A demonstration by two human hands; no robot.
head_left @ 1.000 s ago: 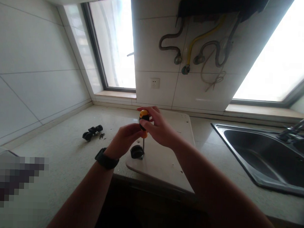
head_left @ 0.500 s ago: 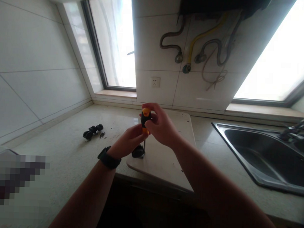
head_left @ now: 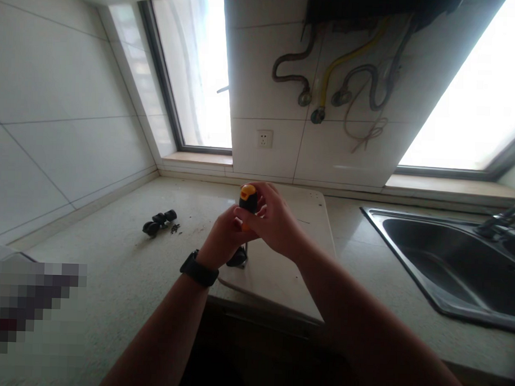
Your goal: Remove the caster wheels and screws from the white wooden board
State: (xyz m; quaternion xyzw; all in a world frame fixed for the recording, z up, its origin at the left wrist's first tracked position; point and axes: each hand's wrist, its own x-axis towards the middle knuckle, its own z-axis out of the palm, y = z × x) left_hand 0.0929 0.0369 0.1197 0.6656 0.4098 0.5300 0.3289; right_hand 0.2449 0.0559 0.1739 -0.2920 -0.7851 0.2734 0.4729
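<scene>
A screwdriver with a black and orange handle stands upright, tip down, over a white board on the counter. My right hand wraps the handle from the right. My left hand, with a black watch at the wrist, is closed on the lower handle and shaft. Beneath the hands a black caster wheel sits on the board beside the shaft; the tip's contact point is hidden.
More black caster wheels and small screws lie on the speckled counter at left. A steel sink with a tap is at right. Windows, a wall socket and hoses are behind. A dark gap lies below the board.
Both hands shifted slightly right and closer together around the screwdriver, with my right hand's fingers repositioned on the handle. The view drifted a little; the caster under the shaft stays put.
</scene>
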